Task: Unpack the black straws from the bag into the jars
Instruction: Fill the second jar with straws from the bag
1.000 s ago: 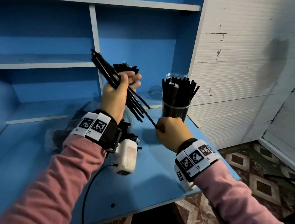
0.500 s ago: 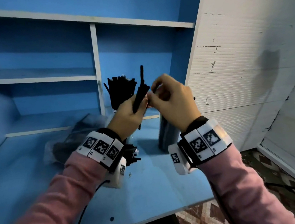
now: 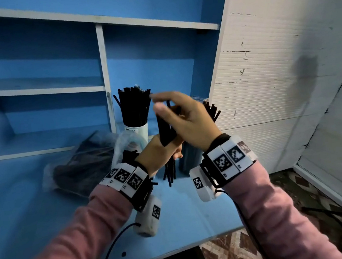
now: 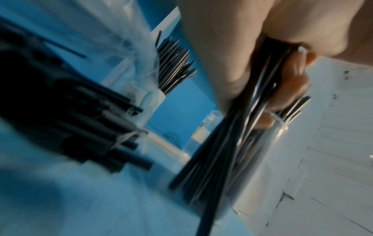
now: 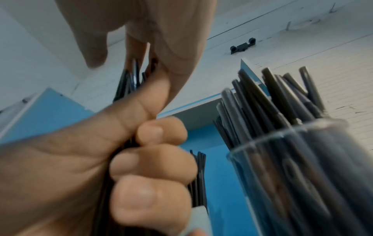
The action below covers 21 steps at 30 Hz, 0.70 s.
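Your left hand (image 3: 158, 152) now holds the bundle of straws (image 3: 166, 134) upright, fingers wrapped around it; your right hand (image 3: 186, 119) has moved up to pinch its top. The bundle hangs over the counter's (image 3: 25, 211) back right corner, just beside the clear jar (image 3: 191, 159): ready to load.

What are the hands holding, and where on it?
The left hand grips a bunch of black straws round its middle; the right hand pinches the bunch near the top.

Blue shelving (image 3: 104, 88), blue tabletop (image 3: 35, 210), white slatted wall (image 3: 266, 74), patterned floor (image 3: 234, 250).
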Tool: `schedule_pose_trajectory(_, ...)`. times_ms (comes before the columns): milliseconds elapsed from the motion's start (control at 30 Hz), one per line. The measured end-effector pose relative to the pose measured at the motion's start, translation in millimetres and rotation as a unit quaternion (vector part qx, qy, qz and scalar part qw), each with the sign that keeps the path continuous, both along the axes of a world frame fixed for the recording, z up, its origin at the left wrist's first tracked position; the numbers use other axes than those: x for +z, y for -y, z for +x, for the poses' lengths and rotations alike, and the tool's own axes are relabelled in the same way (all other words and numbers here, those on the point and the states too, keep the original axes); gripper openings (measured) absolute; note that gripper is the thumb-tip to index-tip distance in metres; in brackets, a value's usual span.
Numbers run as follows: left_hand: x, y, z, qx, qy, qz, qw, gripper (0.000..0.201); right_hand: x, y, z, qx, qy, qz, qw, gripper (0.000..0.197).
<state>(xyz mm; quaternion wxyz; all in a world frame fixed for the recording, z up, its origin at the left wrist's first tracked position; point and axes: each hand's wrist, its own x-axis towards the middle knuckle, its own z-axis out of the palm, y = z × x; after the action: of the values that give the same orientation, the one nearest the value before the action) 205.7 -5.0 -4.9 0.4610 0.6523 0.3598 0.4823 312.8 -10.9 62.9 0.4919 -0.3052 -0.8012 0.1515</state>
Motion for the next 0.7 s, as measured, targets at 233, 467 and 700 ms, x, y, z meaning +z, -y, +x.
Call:
schedule_pose_trajectory(233,-31,-7,-3,-0.007,-0.179,-0.081,0.980,0.021,-49,-5,2,-0.024,0.094,-0.001,0.995,0.016)
schedule_pose_trajectory(467,-32,6,0,-0.011,-0.172,-0.119,0.978,0.045,-40,0,11,-0.028,0.065,-0.024,0.997,0.022)
schedule_pose_trajectory(700,-7,7,4,-0.013,-0.058,-0.111,0.992,0.031,-18,4,25,-0.039,-0.053,-0.146,0.987,0.065)
